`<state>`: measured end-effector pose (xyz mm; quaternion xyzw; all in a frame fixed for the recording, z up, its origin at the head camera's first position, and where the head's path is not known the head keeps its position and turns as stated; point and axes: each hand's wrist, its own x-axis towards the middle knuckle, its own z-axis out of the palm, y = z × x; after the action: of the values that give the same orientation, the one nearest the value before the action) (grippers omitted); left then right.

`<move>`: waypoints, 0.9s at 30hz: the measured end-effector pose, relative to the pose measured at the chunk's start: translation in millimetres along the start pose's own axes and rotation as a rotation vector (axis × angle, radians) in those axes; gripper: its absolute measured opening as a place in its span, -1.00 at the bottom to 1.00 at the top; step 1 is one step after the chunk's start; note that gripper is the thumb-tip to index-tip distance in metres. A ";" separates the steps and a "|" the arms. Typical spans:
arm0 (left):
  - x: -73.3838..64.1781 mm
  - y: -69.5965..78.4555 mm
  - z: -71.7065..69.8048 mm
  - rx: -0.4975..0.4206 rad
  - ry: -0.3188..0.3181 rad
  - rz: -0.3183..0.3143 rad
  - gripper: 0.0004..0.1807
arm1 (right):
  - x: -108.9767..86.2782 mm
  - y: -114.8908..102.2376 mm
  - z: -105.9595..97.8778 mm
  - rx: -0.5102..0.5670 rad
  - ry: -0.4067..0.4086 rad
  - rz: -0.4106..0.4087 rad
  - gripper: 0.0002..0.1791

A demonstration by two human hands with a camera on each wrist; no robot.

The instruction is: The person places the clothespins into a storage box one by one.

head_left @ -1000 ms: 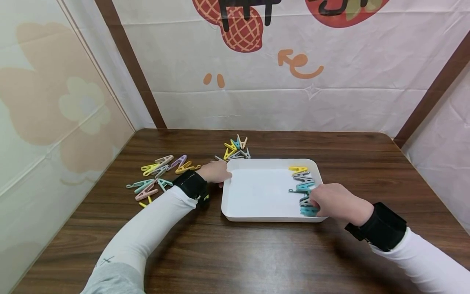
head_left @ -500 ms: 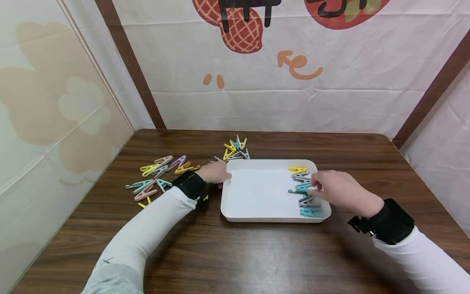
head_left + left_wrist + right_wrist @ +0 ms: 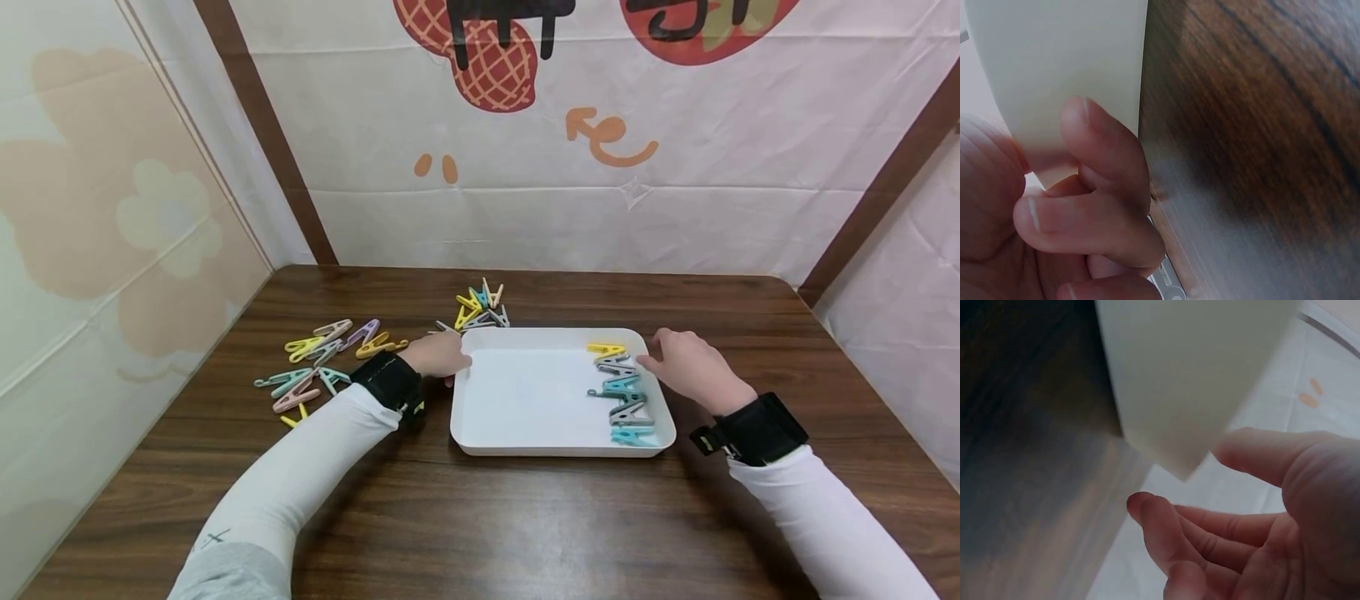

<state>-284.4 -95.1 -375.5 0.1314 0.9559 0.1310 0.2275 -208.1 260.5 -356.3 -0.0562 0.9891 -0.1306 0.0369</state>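
Observation:
A white rectangular tray lies on the table. Down its right side runs a column of clothes pegs: a yellow peg at the far end, then grey and teal ones, with a light blue peg nearest me. My left hand grips the tray's left rim, thumb over the edge, fingers curled against the outer wall. By the far right corner is my right hand. In the right wrist view its thumb is at the rim, while the relaxed fingers stay apart from the wall.
Loose pegs in mixed colours, such as a purple peg and a pink peg, lie left of the tray. Behind it sits another cluster with a yellow peg. A printed cloth hangs past the table's far edge.
My right hand has drawn away from the pegs inside the tray and moved outward to its far right rim. The left hand keeps its place on the left rim.

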 end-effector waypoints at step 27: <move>-0.3 4.5 -2.9 0.017 -0.024 0.015 -0.59 | 8.2 7.0 15.6 0.194 -0.172 0.034 -0.54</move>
<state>-284.7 -91.6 -371.5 0.1422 0.9532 0.1230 0.2368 -215.6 262.2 -373.6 -0.0465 0.9659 -0.2196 0.1292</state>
